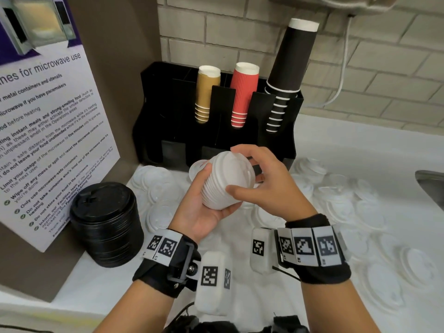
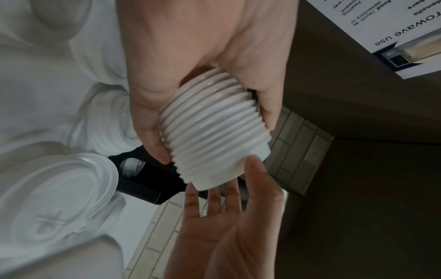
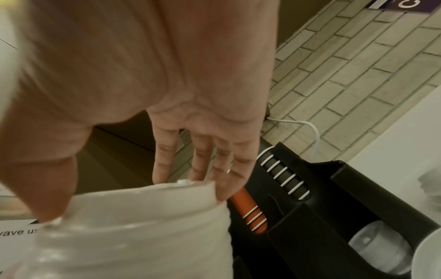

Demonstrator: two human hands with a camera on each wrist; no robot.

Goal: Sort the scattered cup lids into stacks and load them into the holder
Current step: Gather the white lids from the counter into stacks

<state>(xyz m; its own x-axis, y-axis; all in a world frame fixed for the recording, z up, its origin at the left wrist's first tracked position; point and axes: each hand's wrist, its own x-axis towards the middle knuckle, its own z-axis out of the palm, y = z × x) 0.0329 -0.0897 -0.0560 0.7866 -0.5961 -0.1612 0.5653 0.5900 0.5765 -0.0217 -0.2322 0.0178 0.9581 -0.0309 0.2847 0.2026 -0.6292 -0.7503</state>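
My left hand [image 1: 216, 191] grips a stack of white cup lids [image 1: 230, 174] from below, tilted, in front of the black holder [image 1: 219, 109]. My right hand [image 1: 242, 168] arches over the stack's top end, with its thumb on the near rim and its fingertips [image 1: 236, 149] on the far rim. In the left wrist view, the ribbed stack [image 2: 214, 122] lies between thumb and fingers of the left hand [image 2: 214, 137], and the right hand [image 2: 229, 181] meets its end. In the right wrist view the right hand [image 3: 124, 196] spans the stack's [image 3: 143, 236] top. Loose white lids [image 1: 370, 212] cover the counter.
A tall stack of black lids [image 1: 105, 224] stands at the left by a microwave notice [image 1: 48, 128]. The holder carries gold [image 1: 206, 92], red [image 1: 243, 92] and black cups [image 1: 288, 68]. A lower slot holds clear lids [image 3: 377, 251]. A sink edge [image 1: 432, 186] is at the right.
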